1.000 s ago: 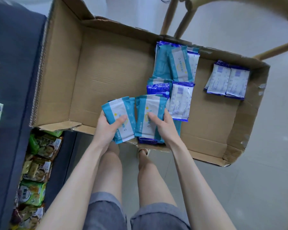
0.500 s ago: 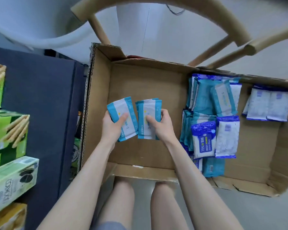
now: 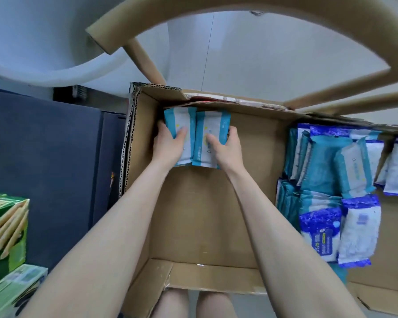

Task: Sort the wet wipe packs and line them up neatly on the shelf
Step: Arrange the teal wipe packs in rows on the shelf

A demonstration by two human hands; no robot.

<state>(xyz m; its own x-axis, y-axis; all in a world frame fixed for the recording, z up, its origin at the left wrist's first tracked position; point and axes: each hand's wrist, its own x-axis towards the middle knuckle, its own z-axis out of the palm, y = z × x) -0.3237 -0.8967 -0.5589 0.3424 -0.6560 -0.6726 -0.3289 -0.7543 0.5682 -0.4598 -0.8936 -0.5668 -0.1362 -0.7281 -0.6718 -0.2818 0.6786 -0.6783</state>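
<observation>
Two forearms cross the cardboard box at its near edge; heap of teal & blue packs lies at box's right side. Further in, L hand grips a teal pack, thumb on its front, R hand grips a second teal pack likewise, both side by side against box's far wall, far-left corner. Wooden chair beyond box

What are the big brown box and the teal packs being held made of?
The box looks like matte corrugated cardboard: its left edge shows the fluting. The teal packs seem soft, faintly glossy printed plastic film with flat sealed ends, though the look alone cannot confirm it.
</observation>
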